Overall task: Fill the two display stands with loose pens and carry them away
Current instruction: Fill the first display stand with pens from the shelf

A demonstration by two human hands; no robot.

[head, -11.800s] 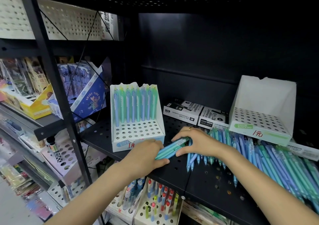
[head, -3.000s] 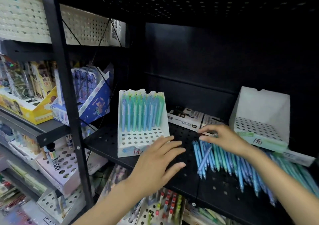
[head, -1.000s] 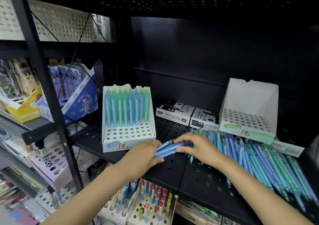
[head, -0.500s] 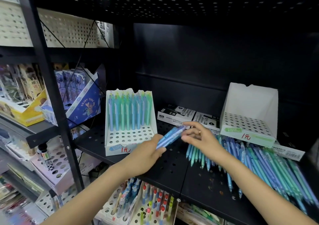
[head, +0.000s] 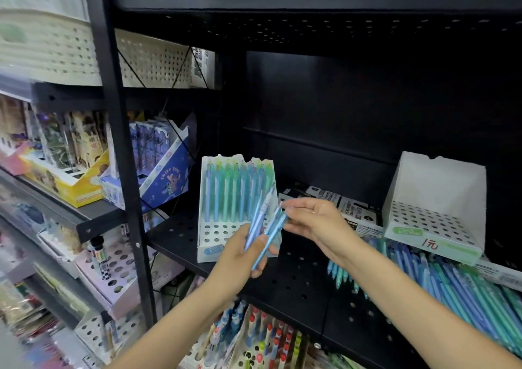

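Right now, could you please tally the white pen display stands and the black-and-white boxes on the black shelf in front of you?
White pen display stands: 2, the part-filled stand and the empty stand
Black-and-white boxes: 2
Total: 4

The bunch of blue pens (head: 265, 227) has been lifted off the shelf by the left hand (head: 240, 258); the right hand (head: 313, 224) now pinches their tops.

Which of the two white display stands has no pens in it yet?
The right display stand: all its holes are bare, while the left display stand holds a back row of pens.
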